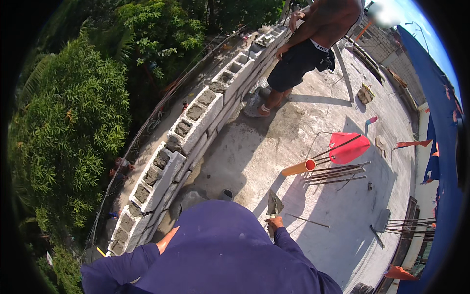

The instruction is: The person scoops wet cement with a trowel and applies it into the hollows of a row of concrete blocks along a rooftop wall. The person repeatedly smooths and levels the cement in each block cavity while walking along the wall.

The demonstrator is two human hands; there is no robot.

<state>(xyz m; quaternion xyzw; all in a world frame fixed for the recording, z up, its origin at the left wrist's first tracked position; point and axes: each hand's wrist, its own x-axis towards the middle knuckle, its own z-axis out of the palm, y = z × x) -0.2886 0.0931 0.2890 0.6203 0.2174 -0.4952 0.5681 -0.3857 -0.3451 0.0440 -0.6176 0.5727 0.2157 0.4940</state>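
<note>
My right hand is closed around the handle of a pointed masonry trowel, held out to the right of my body with its blade pointing away. Grey mortar smears show on the blade. Of my left hand, only the wrist area shows beside my dark blue shirt; the shirt hides its fingers. To its left runs a wall of grey hollow concrete blocks, with mortar filling many of the block cores. Just beyond my torso, partly covered by it, are a grey rounded thing and a small round container.
A co-worker in dark shorts stands by the wall's far part. An orange pipe, steel bars and a red sheet-like thing rise at right. Trees lie beyond the wall; a blue tarp hangs far right.
</note>
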